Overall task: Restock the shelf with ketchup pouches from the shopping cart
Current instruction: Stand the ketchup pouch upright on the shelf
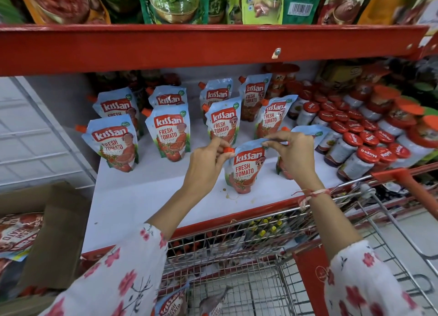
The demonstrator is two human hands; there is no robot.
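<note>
The restocking is judged to be well under way but not finished. Eight pouches (pixel 168 132) are already stood upright in two rows on the white shelf (pixel 147 192), behind and to the left of the held pouch (pixel 245 167), and a ninth (pixel 305 132), largely hidden by the right wrist, is seen just to its right. The held pouch is set upright on the shelf, in front of those rows and near the shelf's front edge. More stock is left: at least two pouches (pixel 173 302) are seen lying in the cart (pixel 239 251), below and in front of the held pouch, and a carton (pixel 47 235) with another printed pack inside is seen well to its lower left. Jars (pixel 369 145) fill the shelf to the right of the held pouch. The left hand (pixel 207 166) is closed in a pinch, with thumb and fingers on the orange cap at the pouch's top left corner. The right hand (pixel 292 152) is likewise closed in a pinch, its fingertips gripping the pouch's top edge. The pouch is thus held by both hands at its top while its base rests on the shelf.
</note>
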